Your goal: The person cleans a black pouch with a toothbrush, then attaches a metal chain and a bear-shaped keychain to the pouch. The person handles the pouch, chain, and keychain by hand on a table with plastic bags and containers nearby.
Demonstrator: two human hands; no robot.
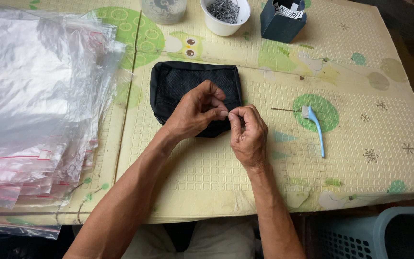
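A black mesh pouch (183,81) lies flat on the yellow patterned foam mat (207,163). My left hand (195,112) rests on the pouch's near right corner, thumb and fingers pinched together. My right hand (248,134) meets it from the right, its fingertips pinched at the same spot on the pouch's edge. What sits between the fingertips is too small to make out.
A thick pile of clear zip bags (34,110) covers the left side. A light blue toothbrush (315,127) lies to the right. At the far edge stand a white bowl of metal pieces (224,14), a clear container (164,9) and a dark blue box (281,21). A blue-grey basket (384,232) stands below right.
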